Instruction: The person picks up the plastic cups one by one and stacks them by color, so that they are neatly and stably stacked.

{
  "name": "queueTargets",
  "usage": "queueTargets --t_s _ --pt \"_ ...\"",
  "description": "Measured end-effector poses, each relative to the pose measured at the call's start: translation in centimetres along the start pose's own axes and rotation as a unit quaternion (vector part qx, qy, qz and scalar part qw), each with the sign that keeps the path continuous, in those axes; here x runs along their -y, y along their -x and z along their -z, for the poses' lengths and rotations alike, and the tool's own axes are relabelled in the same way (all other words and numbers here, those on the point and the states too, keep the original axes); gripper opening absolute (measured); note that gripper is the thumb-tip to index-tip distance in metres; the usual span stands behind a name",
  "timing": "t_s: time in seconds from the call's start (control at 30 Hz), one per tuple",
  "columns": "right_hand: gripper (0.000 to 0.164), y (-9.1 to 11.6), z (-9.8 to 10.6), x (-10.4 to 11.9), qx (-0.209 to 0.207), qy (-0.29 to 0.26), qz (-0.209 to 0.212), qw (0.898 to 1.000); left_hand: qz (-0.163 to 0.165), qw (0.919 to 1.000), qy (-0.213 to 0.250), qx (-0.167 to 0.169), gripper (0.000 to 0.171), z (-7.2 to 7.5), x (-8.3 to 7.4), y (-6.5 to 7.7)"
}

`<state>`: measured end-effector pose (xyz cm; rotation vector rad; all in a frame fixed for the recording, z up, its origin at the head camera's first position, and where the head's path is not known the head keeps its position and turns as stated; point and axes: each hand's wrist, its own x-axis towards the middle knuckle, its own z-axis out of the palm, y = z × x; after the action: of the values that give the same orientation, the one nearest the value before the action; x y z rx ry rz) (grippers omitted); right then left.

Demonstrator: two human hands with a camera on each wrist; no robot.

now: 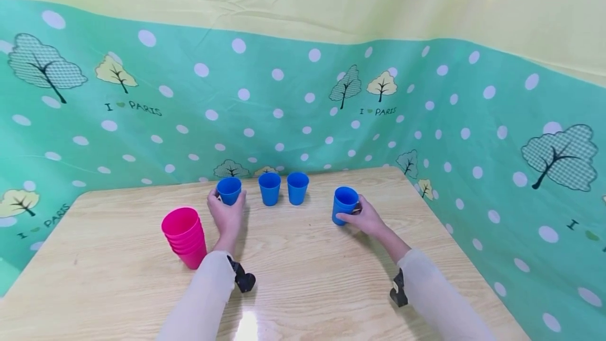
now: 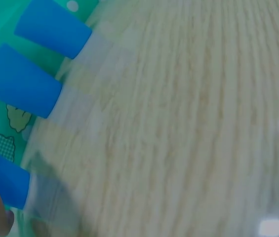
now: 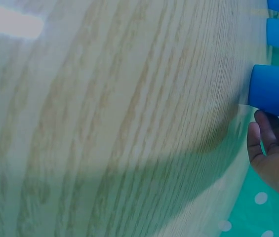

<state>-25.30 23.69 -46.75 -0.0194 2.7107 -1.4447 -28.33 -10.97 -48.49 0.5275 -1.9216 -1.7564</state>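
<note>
At the back left, my left hand (image 1: 227,214) holds a blue cup (image 1: 229,185), fingers at its left side and thumb at its right. The same cup (image 2: 6,177) shows at the left edge of the left wrist view, partly behind the hand. My right hand (image 1: 364,218) grips an upright stack of blue cups (image 1: 344,207) on the right, its thumb across the front. In the right wrist view, the fingers (image 3: 270,133) lie along the side of the stack. Two more blue cups, one left (image 1: 270,189) and one right (image 1: 297,188), stand upright between the hands.
A stack of several nested pink cups (image 1: 185,238) stands left of my left forearm. The wooden table (image 1: 293,278) meets a green dotted cloth (image 1: 227,72) behind and on the right.
</note>
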Motion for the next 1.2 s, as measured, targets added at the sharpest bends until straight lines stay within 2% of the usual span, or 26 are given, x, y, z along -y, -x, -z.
queueTargets --t_s 0.17,0.43,0.87,1.2 --pt "0.076 -0.2 -0.1 -0.1 0.001 -0.002 0.002 1.0 -0.001 1.0 0.003 -0.009 0.072 -0.1 -0.3 -0.3" --pt "0.077 -0.2 0.1 0.0 0.005 -0.009 0.007 1.0 0.001 0.9999 0.015 -0.006 0.072 0.0 -0.7 -0.1" --pt "0.077 -0.1 0.2 -0.1 0.007 -0.011 0.005 1.0 -0.059 0.9961 0.063 0.019 0.069 -1.7 -4.0 1.3" --pt "0.075 0.0 0.1 -0.2 0.005 -0.003 0.003 1.0 -0.071 0.9932 0.067 0.064 0.072 -2.3 -6.1 2.3"
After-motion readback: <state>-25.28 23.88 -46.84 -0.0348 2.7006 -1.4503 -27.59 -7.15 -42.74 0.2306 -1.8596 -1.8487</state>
